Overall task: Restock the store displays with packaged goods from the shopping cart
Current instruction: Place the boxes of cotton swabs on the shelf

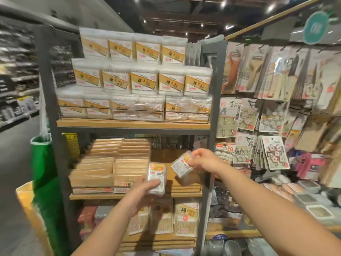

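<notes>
A dark metal rack (46, 93) with wooden shelves fills the centre. Its top shelf (132, 123) carries three stacked rows of white packs (144, 78) with gold diagonal labels, behind a thin wire rail. The middle shelf (184, 194) holds tan flat packs (110, 163) stacked on its left half; its right half shows bare wood. The bottom shelf (158, 239) holds upright bags (185, 218) of pale sticks. To the right, a peg wall (276, 89) hangs with carded kitchen tools and hooks, above trays (313, 200) of small goods. To the left, a green bag (43, 159) hangs beside the rack, with a yellow one (27, 204) below it; the aisle beyond is blurred.

Both hands reach in front of the middle shelf. The left hand (145, 189) grips a small clear box (156, 177) from below, label facing the camera, upright. The right hand (204, 159) pinches a second clear box (183, 164) by its upper end, tilted, over the bare part of the shelf. The two boxes lie near one another, not touching. Whether either box touches the shelf cannot be told.
</notes>
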A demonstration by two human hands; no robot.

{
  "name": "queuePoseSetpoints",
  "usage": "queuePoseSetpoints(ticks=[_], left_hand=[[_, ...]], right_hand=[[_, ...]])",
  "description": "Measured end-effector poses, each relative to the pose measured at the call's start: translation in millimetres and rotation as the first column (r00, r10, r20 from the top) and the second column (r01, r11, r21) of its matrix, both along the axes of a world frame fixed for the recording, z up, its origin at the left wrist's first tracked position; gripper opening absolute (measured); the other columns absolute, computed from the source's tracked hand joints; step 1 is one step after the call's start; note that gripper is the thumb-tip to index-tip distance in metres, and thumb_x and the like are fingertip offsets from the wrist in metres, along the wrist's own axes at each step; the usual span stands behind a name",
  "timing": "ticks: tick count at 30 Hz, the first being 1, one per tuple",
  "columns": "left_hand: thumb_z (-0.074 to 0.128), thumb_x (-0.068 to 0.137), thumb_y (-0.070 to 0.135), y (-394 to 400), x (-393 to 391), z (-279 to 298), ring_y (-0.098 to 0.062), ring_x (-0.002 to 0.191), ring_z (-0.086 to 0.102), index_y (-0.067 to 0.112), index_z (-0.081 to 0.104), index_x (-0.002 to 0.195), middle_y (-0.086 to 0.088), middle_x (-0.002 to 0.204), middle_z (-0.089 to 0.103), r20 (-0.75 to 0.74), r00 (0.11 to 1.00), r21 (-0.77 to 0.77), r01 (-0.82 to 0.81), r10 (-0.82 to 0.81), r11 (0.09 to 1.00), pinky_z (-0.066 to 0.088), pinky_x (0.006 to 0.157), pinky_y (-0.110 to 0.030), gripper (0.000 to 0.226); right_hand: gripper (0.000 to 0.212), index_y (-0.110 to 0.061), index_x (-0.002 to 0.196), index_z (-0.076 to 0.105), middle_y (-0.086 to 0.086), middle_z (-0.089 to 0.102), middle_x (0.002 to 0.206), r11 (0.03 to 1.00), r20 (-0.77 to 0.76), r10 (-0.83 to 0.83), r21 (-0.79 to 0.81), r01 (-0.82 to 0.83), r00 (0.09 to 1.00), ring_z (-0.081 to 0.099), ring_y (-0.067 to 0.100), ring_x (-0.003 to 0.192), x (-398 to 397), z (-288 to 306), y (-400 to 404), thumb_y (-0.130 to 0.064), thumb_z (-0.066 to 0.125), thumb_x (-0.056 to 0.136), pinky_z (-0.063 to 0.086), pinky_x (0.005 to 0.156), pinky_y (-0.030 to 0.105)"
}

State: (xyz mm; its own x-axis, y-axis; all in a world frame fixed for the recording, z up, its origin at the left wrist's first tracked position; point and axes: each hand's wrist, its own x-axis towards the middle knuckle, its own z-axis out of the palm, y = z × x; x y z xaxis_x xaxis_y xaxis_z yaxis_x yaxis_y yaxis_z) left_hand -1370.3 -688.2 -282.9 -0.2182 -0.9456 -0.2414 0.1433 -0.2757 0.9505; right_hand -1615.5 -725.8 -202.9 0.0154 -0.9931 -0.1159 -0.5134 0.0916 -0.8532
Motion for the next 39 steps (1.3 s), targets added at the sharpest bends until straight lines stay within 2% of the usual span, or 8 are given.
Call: queuePoseSetpoints(ticks=[5,9,15,21,29,33,36,39], left_hand=[[0.07,0.087,0.018,-26,0,-20,-0.027,0.098,0.072,0.008,0.058,0.123,-0.01,0.107,0.075,-0.032,0.999,0.062,0.028,-0.026,0.998,0.055,0.086,-0.038,0.038],[0.067,0.089,0.016,-36,-6,-21,-0.021,0.096,0.073,0.013,0.06,0.12,-0.006,0.107,0.075,-0.078,0.995,0.078,0.066,-0.059,0.995,0.056,0.075,-0.029,0.032],[0.072,0.086,0.012,-45,-14,-17,-0.021,0.084,0.075,0.011,0.056,0.121,-0.006,0.097,0.077,-0.077,0.994,0.108,0.089,-0.081,0.99,0.057,0.061,-0.024,0.038],[0.072,0.085,0.017,-44,-12,-20,-0.023,0.091,0.074,0.014,0.055,0.121,-0.003,0.099,0.077,-0.081,0.989,0.058,0.127,-0.122,0.99,0.056,0.08,-0.034,0.04],[0.068,0.088,0.008,-44,-14,-15,-0.021,0.09,0.074,0.013,0.056,0.117,-0.003,0.097,0.077,-0.108,0.987,0.055,0.125,-0.118,0.991,0.057,0.075,-0.028,0.032],[0.073,0.082,0.012,-50,-19,-12,-0.027,0.1,0.072,0.011,0.057,0.125,-0.008,0.109,0.074,-0.119,0.985,0.042,0.13,-0.124,0.991,0.054,0.09,-0.039,0.045],[0.074,0.081,0.013,-55,-22,-11,-0.026,0.097,0.073,0.011,0.057,0.123,-0.008,0.106,0.075,-0.135,0.988,0.047,0.088,-0.081,0.995,0.055,0.089,-0.04,0.046],[0.077,0.076,0.016,-57,-26,-11,-0.024,0.094,0.073,0.014,0.056,0.123,-0.006,0.103,0.076,-0.146,0.988,0.083,0.062,-0.049,0.995,0.053,0.097,-0.046,0.051]], right_hand=[[0.024,-0.022,0.1,0.062,-0.005,0.062,0.1,0.987,-0.511,0.147,0.022,-0.158,0.847,0.061,0.011,0.089,25,7,-55,-0.021,0.078,0.081,0.051,0.072,0.027],[0.035,-0.02,0.105,0.063,0.0,0.065,0.103,0.981,-0.712,0.192,0.162,-0.108,0.675,0.062,0.02,0.097,32,-1,-82,-0.02,0.083,0.076,0.054,0.087,0.036],[0.03,-0.021,0.103,0.06,0.002,0.065,0.103,0.954,-0.809,0.294,0.281,-0.104,0.51,0.064,0.023,0.096,32,-17,-102,-0.025,0.079,0.081,0.051,0.085,0.033],[0.034,-0.019,0.11,0.06,0.001,0.064,0.105,0.949,-0.863,0.314,0.284,-0.135,0.395,0.062,0.023,0.097,26,-15,-104,-0.021,0.078,0.081,0.053,0.089,0.039],[0.05,-0.017,0.118,0.062,0.0,0.067,0.108,0.95,-0.901,0.305,0.268,-0.158,0.309,0.064,0.024,0.097,28,-13,-97,-0.035,0.082,0.076,0.054,0.083,0.037],[0.046,-0.017,0.128,0.058,0.002,0.065,0.12,0.96,-0.881,0.276,0.235,-0.151,0.383,0.061,0.024,0.103,28,6,-92,-0.036,0.07,0.087,0.053,0.09,0.037],[0.055,-0.008,0.135,0.055,0.008,0.061,0.126,0.991,-0.737,0.133,0.085,-0.104,0.663,0.059,0.025,0.111,28,21,-83,-0.048,0.053,0.097,0.044,0.082,0.028],[0.039,-0.022,0.122,0.066,-0.006,0.067,0.116,0.982,-0.342,0.19,0.053,-0.182,0.921,0.063,0.009,0.095,31,18,-70,-0.049,0.051,0.098,0.045,0.069,0.023]])
